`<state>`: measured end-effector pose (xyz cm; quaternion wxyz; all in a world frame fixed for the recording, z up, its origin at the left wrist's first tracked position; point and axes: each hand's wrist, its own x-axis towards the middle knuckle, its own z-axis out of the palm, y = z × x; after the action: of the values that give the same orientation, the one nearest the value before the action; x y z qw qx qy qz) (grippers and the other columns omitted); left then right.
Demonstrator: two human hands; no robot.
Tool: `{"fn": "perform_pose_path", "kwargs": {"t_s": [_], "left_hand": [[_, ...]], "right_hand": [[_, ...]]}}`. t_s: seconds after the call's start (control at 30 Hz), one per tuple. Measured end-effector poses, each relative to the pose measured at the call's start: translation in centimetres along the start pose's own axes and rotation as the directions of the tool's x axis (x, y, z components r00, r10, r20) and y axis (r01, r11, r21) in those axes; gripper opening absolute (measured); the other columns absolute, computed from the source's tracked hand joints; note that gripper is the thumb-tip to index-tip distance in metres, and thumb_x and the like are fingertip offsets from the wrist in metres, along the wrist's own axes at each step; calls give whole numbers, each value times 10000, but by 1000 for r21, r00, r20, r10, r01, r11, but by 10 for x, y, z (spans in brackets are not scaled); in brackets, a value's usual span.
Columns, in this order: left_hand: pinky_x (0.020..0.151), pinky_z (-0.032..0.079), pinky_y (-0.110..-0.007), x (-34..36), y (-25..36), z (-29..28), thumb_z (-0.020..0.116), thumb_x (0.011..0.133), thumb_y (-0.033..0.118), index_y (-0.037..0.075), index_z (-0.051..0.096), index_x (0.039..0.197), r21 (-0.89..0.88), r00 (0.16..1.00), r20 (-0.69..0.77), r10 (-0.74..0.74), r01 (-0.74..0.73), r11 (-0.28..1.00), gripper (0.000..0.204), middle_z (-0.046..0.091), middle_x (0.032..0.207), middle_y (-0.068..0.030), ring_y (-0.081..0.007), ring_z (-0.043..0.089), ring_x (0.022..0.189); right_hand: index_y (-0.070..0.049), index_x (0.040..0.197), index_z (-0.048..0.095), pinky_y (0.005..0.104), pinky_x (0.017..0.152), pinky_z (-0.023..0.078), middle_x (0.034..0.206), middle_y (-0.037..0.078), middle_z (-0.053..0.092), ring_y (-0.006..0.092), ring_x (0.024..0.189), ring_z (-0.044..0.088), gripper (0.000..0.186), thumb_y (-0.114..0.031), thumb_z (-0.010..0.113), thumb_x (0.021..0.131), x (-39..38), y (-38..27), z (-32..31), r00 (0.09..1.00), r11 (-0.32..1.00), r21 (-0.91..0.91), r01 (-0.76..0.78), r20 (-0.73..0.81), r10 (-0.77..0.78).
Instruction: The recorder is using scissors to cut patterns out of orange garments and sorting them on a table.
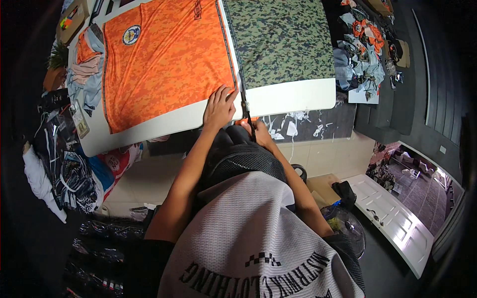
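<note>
A large printed cloth lies spread on the white table (298,99). Its left panel is orange camouflage fabric (164,64) with a round emblem, and its right panel is green camouflage fabric (283,42). A narrow white strip with dark edging runs between them. My left hand (218,107) rests flat on the orange panel's lower right corner, fingers stretched out. Just beyond the table's near edge, my right hand (261,133) grips a pair of scissors (247,107). The blades point away from me, along the strip between the panels. Part of the handles is hidden by my fingers.
Crumpled grey and orange cloth (89,69) lies at the table's left end, near a banknote-like slip (79,121). Fabric scraps (365,54) are heaped at the right. White scraps (293,126) litter a dark surface below the edge. A fan (348,228) stands near an open white door (392,218).
</note>
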<state>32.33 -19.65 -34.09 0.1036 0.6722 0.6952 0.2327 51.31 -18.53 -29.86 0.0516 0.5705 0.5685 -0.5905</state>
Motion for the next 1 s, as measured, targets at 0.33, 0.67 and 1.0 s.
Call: {"fn": "perform_pose_path", "kwargs": {"t_s": [0.33, 0.67, 1.0], "left_hand": [[1000, 361, -364, 2, -2, -7, 546, 795, 117, 106, 508, 1290, -26, 1000, -22, 18, -19, 999, 497, 480, 1279, -87, -269, 425, 1252], [881, 437, -310, 64, 2, -151, 497, 801, -35, 24, 540, 1165, -624, 936, -310, -168, -67, 779, 371, 528, 1183, -127, -275, 516, 1058], [839, 433, -325, -222, -209, -464, 478, 892, 141, 63, 533, 1136, -704, 837, -510, -197, -274, 656, 261, 516, 1158, -93, -219, 496, 1027]], "right_hand": [[9, 881, 616, 275, 595, 392, 715, 54, 551, 150, 636, 464, 500, -488, 562, 888, -21, -17, 1, 996, 988, 150, 37, 69, -48], [13, 816, 610, 255, 589, 379, 691, 35, 535, 139, 632, 472, 490, -473, 595, 873, -34, -9, 16, 988, 963, 222, 152, -67, -141], [-44, 670, 565, 247, 480, 363, 554, 21, 484, 121, 497, 453, 464, -460, 632, 862, -39, -22, -73, 998, 997, 71, 42, 41, -45]]}}
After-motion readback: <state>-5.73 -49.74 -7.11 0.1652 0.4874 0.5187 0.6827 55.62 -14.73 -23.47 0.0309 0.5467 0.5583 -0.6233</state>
